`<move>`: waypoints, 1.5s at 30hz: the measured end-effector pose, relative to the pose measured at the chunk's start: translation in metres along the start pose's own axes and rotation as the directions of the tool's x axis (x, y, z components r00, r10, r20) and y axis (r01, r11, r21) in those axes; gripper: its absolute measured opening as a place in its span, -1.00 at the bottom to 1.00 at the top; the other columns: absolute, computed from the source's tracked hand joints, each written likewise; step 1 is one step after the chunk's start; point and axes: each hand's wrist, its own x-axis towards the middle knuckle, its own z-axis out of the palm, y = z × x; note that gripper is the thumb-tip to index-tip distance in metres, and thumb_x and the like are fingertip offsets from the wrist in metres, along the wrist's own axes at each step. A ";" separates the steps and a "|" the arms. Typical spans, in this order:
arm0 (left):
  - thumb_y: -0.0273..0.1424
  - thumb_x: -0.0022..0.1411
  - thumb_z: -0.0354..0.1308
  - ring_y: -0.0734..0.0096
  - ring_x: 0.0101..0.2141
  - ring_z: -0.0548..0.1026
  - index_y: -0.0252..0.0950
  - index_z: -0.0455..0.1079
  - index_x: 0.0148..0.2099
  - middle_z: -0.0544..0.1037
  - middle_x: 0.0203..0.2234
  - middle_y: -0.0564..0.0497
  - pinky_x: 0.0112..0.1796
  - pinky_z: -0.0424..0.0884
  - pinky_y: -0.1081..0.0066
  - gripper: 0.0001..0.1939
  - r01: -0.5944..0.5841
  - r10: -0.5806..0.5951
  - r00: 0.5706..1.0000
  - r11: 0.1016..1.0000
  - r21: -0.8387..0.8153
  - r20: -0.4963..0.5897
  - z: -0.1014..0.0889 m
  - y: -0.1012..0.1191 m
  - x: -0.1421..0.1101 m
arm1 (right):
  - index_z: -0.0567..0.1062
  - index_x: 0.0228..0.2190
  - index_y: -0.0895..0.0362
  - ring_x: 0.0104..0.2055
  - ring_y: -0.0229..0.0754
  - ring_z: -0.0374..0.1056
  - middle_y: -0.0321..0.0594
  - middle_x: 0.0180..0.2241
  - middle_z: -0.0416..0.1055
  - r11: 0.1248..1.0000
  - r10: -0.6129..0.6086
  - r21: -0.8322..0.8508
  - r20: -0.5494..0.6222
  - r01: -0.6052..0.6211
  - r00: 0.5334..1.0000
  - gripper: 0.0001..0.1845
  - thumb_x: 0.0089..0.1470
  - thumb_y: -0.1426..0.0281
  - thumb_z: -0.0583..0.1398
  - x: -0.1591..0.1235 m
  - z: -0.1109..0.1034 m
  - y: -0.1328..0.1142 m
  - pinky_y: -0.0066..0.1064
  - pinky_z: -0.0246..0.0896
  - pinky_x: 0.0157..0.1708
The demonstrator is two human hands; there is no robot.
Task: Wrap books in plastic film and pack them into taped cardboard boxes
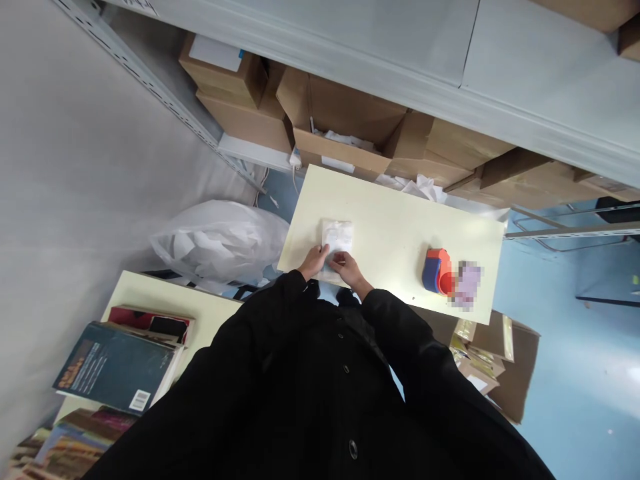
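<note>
A small white packet (337,235) in what looks like a clear plastic wrapper lies near the front left edge of the pale yellow table (385,233). My left hand (313,262) grips its near left corner, thumb on top and the other fingers partly hidden. At the packet's near edge, my right hand (347,266) has its fingers bent together in a pinch on the wrapper. Far to the right on the same table stands an orange and blue tape dispenser (437,271), beside a blurred-out purple item (468,285).
Behind the table, a grey shelf (350,47) holds cardboard boxes (340,143). A translucent bag of white scraps (220,240) sits at the left. Books (117,367) lie on a second table (135,293). An open carton (520,367) stands at the lower right.
</note>
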 end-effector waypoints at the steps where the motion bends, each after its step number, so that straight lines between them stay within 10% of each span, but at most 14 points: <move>1: 0.03 0.24 -0.09 0.16 -0.12 0.43 -0.28 0.30 -0.33 0.50 -0.35 -0.11 -0.11 0.29 0.30 -0.54 -0.006 0.006 1.000 1.000 0.025 0.014 -0.003 -0.001 0.001 | 0.40 -0.29 0.09 -0.28 -0.20 0.37 -0.25 -0.29 0.43 0.999 -0.001 0.045 0.022 0.000 1.000 -0.59 -0.24 0.22 0.31 -0.002 -0.003 0.000 -0.28 0.32 -0.21; 10: -0.02 0.26 -0.14 0.05 0.19 0.18 -0.33 0.24 0.07 0.32 0.11 -0.26 0.14 0.11 0.19 -0.45 -0.097 0.087 0.995 0.966 0.240 0.051 -0.014 -0.005 -0.022 | 0.46 -0.27 0.06 -0.08 -0.07 0.34 -0.14 -0.09 0.44 0.989 0.082 0.137 -0.169 -0.059 0.982 -0.61 -0.24 0.27 0.28 -0.014 -0.038 0.006 -0.18 0.24 -0.06; 19: -0.03 0.25 -0.09 0.05 0.22 0.15 -0.37 0.21 0.16 0.22 0.19 -0.28 0.19 0.07 0.15 -0.39 -0.120 0.094 0.990 0.954 0.275 0.105 -0.003 -0.003 -0.034 | 0.46 -0.26 0.06 -0.19 -0.13 0.36 -0.26 -0.22 0.50 0.954 0.146 0.258 0.050 -0.154 0.988 -0.61 -0.25 0.33 0.16 -0.004 -0.025 -0.004 -0.26 0.20 -0.17; 31: -0.04 0.26 -0.10 0.17 0.17 0.22 -0.24 0.42 -0.01 0.42 0.06 -0.09 0.17 0.16 0.21 -0.51 -0.265 0.240 0.943 0.960 0.088 0.230 0.013 -0.001 -0.027 | 0.31 -0.23 0.04 -0.28 -0.18 0.34 -0.25 -0.23 0.38 0.969 0.051 0.246 -0.125 -0.019 0.991 -0.46 -0.27 0.15 0.33 -0.023 -0.034 0.002 -0.30 0.29 -0.31; 37: 0.01 0.26 -0.16 0.10 0.06 0.34 -0.27 0.48 -0.25 0.54 -0.19 -0.12 0.07 0.26 0.22 -0.47 -0.302 0.273 0.930 0.949 0.090 0.247 -0.011 0.006 -0.024 | 0.34 -0.22 0.01 -0.29 -0.21 0.35 -0.29 -0.29 0.38 0.958 0.007 0.286 -0.053 0.008 0.999 -0.58 -0.13 0.12 0.25 -0.027 -0.024 -0.010 -0.32 0.28 -0.29; 45: 0.02 0.26 -0.12 0.21 -0.04 0.43 -0.34 0.18 0.15 0.44 -0.02 -0.19 -0.05 0.33 0.29 -0.38 -0.180 0.183 0.970 0.983 -0.031 0.158 -0.043 0.003 -0.016 | 0.42 -0.20 0.03 -0.18 -0.15 0.36 -0.21 -0.20 0.42 0.966 -0.024 0.258 0.020 0.019 1.000 -0.57 -0.13 0.14 0.27 -0.023 0.019 -0.023 -0.28 0.25 -0.16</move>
